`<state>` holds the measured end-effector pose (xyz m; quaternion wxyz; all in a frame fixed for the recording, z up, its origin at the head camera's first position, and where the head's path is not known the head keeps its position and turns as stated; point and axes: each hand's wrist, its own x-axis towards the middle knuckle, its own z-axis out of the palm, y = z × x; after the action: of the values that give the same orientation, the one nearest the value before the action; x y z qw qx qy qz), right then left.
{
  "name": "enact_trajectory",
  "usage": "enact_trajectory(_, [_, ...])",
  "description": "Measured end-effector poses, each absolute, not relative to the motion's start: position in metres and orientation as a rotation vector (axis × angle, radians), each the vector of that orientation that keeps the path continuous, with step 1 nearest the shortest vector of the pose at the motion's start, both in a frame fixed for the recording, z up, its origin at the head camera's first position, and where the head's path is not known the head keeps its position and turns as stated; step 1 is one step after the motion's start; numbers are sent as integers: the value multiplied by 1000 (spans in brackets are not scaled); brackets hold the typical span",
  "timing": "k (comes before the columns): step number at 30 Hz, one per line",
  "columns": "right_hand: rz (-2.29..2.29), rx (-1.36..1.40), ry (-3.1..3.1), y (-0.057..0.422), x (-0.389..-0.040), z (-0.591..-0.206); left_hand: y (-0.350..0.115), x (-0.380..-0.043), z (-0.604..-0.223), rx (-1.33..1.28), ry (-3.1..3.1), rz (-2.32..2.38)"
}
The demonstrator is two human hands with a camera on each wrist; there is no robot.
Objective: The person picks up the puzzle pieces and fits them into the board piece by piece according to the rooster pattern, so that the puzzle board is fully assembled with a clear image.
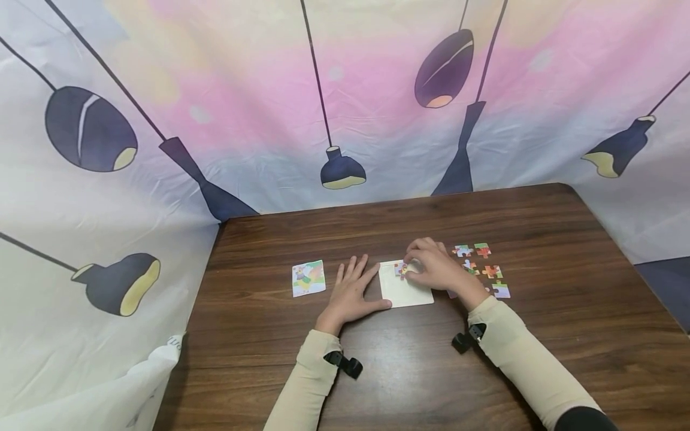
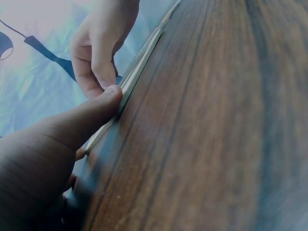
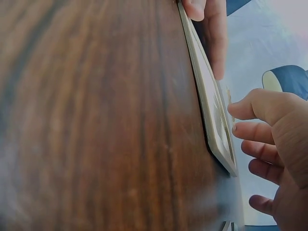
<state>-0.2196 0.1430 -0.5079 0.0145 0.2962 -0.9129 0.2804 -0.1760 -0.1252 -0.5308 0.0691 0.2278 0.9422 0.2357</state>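
Tray mostly unfilled, loose pieces right of it; right hand pinches one piece over it, left hand spread, touching it.

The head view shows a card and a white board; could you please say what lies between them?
In the head view, the left hand lies between the card and the board.

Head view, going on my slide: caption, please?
Left hand touching the pale board, right hand pinching a puzzle piece over it.
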Motion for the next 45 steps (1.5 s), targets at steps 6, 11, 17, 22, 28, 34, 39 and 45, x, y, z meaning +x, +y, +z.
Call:
enact_trajectory(6, [841, 927, -2851, 141, -219, -508, -124, -175, -532, 671, 2831, 728])
enact_trajectory(11, [822, 935, -2856, 140, -218, -507, -125, -175, -532, 676, 2825, 736])
enact_trajectory(17, [833, 950, -2840, 140, -219, -509, -125, -176, -532, 684, 2823, 731])
enact_trajectory(22, [834, 950, -2831, 139, -219, -511, -125, -177, -531, 673, 2816, 727])
enact_trajectory(28, [829, 977, -2800, 133, -219, -511, -125, -177, -529, 675, 2807, 748])
enact_trajectory(34, [829, 986, -2791, 127, -220, -512, -125, -178, -528, 670, 2792, 745])
enact_trajectory(39, [841, 976, -2793, 120, -220, -511, -125, -177, -527, 667, 2786, 776])
enact_trajectory(45, [835, 972, -2806, 111, -221, -512, -126, -177, -528, 668, 2781, 764])
